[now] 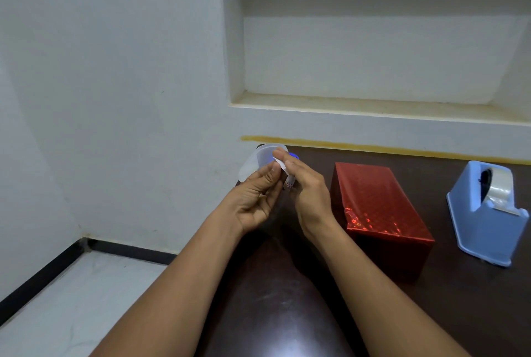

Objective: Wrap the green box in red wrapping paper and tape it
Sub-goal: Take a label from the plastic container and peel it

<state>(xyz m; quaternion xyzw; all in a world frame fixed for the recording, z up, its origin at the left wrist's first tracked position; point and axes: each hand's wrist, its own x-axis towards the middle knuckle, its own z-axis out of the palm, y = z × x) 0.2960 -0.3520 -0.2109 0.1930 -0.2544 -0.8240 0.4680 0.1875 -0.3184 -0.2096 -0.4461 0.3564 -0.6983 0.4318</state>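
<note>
The box point(379, 207) stands on the dark table point(287, 313), fully covered in shiny red wrapping paper; no green shows. Left of it my two hands meet above the table's far left corner. My left hand point(258, 198) and my right hand point(307, 190) together pinch a small piece of clear tape point(283, 168) between their fingertips. A blue tape dispenser point(485, 213) with a roll of clear tape stands to the right of the box.
A clear plastic container point(258, 160) sits at the table's far left corner behind my hands, with something blue beside it. A white wall with a recessed shelf point(373, 104) rises behind the table. The floor lies to the left, below the table edge.
</note>
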